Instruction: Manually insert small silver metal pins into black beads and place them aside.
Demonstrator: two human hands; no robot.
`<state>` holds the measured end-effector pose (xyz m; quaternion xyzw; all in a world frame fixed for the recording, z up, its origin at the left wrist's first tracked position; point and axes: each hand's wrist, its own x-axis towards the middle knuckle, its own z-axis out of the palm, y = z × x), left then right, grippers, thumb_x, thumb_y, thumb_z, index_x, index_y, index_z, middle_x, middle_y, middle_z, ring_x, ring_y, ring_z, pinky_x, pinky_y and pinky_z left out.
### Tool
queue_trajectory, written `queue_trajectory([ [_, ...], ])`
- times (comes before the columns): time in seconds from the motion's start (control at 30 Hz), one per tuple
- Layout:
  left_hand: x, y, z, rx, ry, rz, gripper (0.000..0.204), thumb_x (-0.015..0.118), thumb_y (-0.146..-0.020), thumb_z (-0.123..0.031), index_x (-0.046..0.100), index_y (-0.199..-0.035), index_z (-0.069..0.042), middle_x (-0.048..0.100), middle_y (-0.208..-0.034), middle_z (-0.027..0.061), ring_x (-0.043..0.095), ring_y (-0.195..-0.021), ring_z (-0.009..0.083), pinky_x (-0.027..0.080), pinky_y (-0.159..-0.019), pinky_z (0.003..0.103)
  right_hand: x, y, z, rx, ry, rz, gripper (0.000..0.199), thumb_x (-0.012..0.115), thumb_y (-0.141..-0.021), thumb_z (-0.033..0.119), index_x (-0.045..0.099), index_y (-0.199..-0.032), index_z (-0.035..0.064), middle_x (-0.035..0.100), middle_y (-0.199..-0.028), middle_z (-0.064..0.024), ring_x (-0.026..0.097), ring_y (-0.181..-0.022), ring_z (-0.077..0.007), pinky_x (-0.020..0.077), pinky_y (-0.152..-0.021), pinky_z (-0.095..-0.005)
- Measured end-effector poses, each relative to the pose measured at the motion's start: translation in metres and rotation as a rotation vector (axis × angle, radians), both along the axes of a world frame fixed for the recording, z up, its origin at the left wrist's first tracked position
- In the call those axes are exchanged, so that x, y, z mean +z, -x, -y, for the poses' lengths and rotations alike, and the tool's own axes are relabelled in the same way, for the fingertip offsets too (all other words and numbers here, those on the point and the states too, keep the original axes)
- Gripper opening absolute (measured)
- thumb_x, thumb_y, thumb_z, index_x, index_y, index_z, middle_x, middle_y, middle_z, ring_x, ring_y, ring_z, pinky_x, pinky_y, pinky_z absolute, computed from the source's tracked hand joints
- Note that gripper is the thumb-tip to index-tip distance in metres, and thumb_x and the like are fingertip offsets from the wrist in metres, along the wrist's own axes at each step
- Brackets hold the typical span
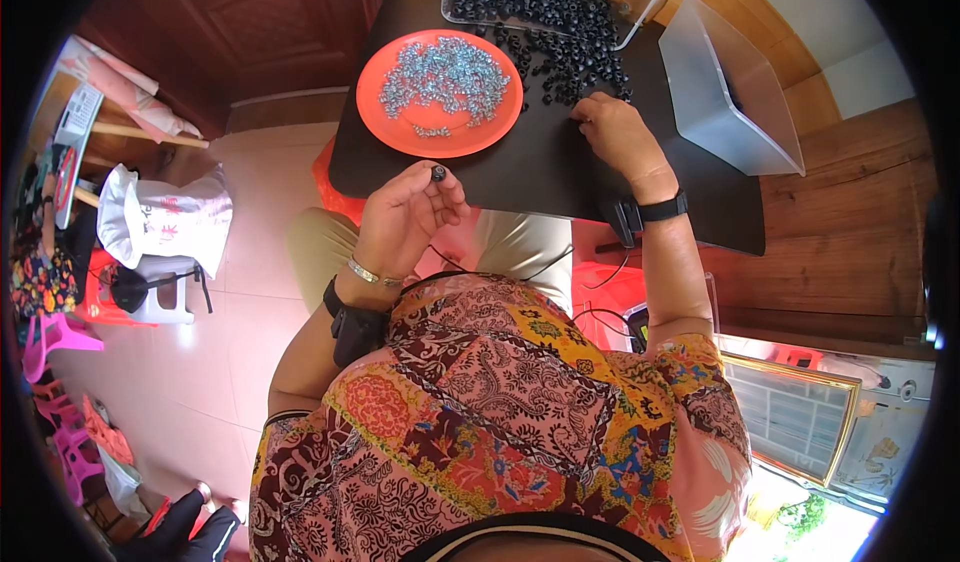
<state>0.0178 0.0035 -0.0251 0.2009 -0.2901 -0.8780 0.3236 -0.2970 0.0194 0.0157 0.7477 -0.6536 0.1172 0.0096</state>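
Observation:
My left hand (412, 214) is turned palm up just in front of the table edge, its thumb and forefinger pinching a small round black part (438, 173). My right hand (622, 138) is over the tabletop with its fingers curled together; whatever they may hold is hidden. Just beyond those fingertips, many loose black parts (572, 70) of the same look are scattered on the table. An orange-red plate (372, 112) lies beyond my left hand, bearing a heap of small shiny silvery pieces (450, 74).
A clear tray (447, 2) full of black parts sits at the table's far side. To the right stands a translucent plastic bin (735, 92). The dark table (545, 177) ends just before my lap. A white bag (185, 217) and stools are on the left.

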Motion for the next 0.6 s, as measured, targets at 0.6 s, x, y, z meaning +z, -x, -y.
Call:
queue_trajectory([
  [0.6, 0.000, 0.001, 0.001, -0.010, -0.013, -0.010, 0.023, 0.044, -0.095, -0.025, 0.055, -0.093, -0.005, 0.060, -0.088, 0.0080, 0.060, -0.082, 0.0221, 0.046, -0.075, 0.033, 0.017, -0.039, -0.012, -0.036, -0.148, 1.054, 0.017, 0.054, -0.088, 0.006, 0.065, -0.101, 0.0018, 0.064, -0.088, -0.0040, 0.060, -0.078, -0.0104, 0.0485, -0.072, -0.0243],
])
